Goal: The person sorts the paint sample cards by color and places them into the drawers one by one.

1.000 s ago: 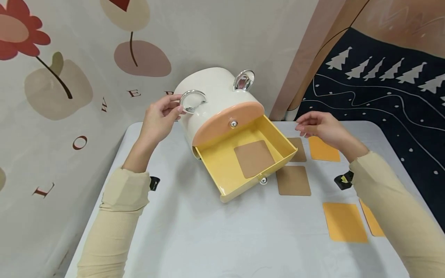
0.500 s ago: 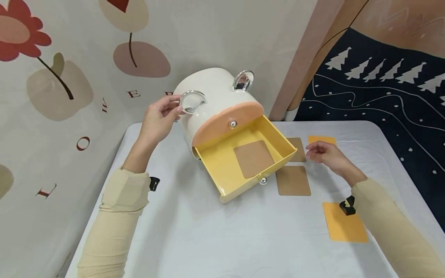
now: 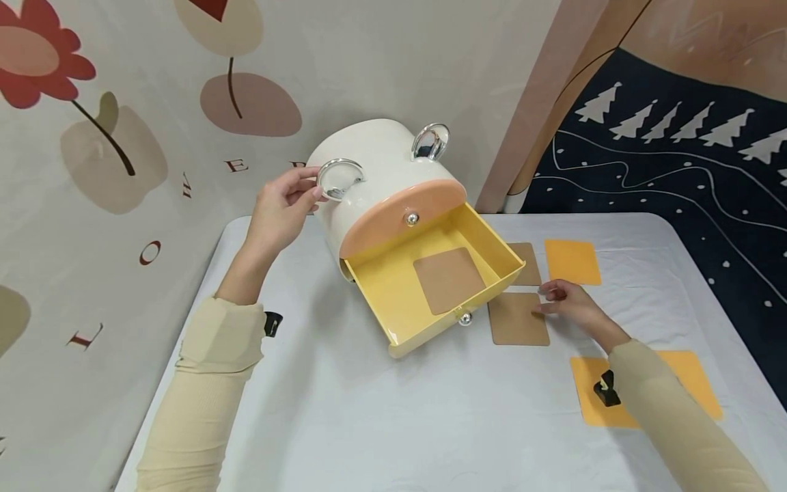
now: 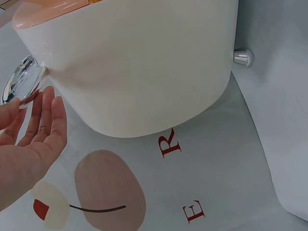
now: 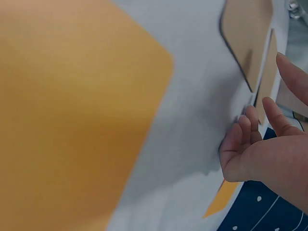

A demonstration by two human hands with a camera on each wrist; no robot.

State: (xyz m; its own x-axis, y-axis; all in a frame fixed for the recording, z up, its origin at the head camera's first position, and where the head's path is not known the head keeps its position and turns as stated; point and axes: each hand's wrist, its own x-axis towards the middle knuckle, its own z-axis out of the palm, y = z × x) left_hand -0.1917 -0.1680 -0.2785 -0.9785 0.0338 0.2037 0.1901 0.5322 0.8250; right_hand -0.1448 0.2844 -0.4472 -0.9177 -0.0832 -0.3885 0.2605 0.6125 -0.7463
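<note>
My left hand [image 3: 277,219] pinches the shiny silver ear [image 3: 340,179] on the left of a white rounded drawer box [image 3: 375,154]. In the left wrist view, thumb and fingers meet at that ear's edge [image 4: 21,84]. A yellow drawer [image 3: 381,301] stands pulled out below the peach drawer front [image 3: 393,222]. Inside it lies a brown square card [image 3: 450,280]. My right hand [image 3: 574,307] hovers at the right edge of another brown card [image 3: 518,320] on the table, fingers loosely bent, holding nothing. Whether a fingertip touches that card, I cannot tell.
A third brown card [image 3: 527,263] lies partly behind the drawer. Orange cards lie at the back right [image 3: 572,262], front right [image 3: 587,403] and under the right sleeve [image 3: 695,379]. The white-covered table [image 3: 369,430] meets a printed wall cloth [image 3: 479,68] behind.
My right hand has moved down and toward me, from near the back orange card to the nearer brown card. The left hand and the drawer box have stayed put.
</note>
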